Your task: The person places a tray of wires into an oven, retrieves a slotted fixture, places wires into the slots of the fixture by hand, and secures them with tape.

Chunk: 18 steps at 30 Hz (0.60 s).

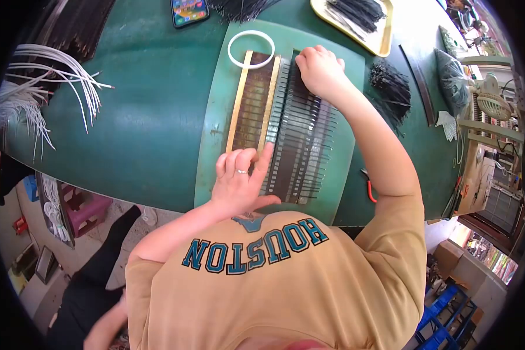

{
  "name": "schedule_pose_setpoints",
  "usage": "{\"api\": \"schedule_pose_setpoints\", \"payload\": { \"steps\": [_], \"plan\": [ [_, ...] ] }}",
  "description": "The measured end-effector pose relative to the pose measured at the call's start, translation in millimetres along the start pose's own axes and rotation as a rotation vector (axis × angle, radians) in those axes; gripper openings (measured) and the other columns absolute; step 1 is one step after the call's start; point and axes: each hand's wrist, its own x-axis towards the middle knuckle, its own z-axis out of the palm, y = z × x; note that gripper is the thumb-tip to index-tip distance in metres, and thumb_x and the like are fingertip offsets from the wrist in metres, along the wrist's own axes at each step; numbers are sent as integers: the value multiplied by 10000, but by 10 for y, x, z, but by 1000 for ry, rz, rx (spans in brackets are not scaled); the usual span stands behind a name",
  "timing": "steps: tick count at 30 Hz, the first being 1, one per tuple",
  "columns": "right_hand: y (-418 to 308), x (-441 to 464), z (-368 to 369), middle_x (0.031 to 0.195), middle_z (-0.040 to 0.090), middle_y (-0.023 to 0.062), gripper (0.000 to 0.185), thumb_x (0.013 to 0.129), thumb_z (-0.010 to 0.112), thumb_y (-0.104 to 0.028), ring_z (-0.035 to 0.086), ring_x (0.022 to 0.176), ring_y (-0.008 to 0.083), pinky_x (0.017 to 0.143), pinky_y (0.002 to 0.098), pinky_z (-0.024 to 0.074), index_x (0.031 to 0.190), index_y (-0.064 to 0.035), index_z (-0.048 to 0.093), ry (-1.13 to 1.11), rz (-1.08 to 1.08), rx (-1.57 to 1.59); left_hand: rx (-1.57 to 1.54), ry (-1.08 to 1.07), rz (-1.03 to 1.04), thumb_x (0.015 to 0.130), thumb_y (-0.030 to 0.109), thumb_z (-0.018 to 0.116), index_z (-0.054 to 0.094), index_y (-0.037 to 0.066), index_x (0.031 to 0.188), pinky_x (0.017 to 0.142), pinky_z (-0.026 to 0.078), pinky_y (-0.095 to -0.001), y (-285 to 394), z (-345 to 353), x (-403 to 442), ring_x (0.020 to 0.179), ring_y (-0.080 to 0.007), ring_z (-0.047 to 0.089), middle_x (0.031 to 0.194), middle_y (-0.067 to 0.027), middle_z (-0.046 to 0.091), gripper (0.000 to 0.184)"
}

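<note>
A dark slotted rack (290,157) with rows of thin black wire-like pieces and metal pins lies on a green mat (213,140). My left hand (236,181), wearing a ring, rests at its near left edge, index finger and thumb stretched out, the other fingers bent, holding nothing visible. At the rack's far end, my right hand (319,69) is closed with its fingers curled down; whatever they grip is hidden. Left of the rack stands a wood-edged frame (252,105) with dark crosswise strips. A white ring (230,51) lies over its far end.
A phone (189,11) and a yellow tray (382,44) of black wires sit at the back. A bundle of black wires (391,87), a dark strip (417,84) and red-handled pliers (371,191) are to the right. White cables (79,76) hang at left. Another person's arm (106,326) shows lower left.
</note>
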Motion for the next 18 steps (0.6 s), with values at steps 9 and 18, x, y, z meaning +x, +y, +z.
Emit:
{"api": "schedule_pose_setpoints", "payload": {
  "steps": [9,18],
  "plan": [
    [741,-1406,-1876,815,603,43,166,927,552,-137,547,829,94,755,253,442,940,20,603,-62,-121,704,-528,111,-76,609,342,835,326,5,1404,994,319,-446,-234,-83,-179,1114,-330,409,1210,-172,416,1002],
    [629,-6178,-404,1130,631,96,190,907,592,-56,617,997,173,879,301,513,1092,-14,579,1189,845,1556,-479,-102,-120,894,95,544,440,5,1330,1023,314,-372,-562,-381,-118,1215,-239,398,1332,-139,404,458]
  ]
}}
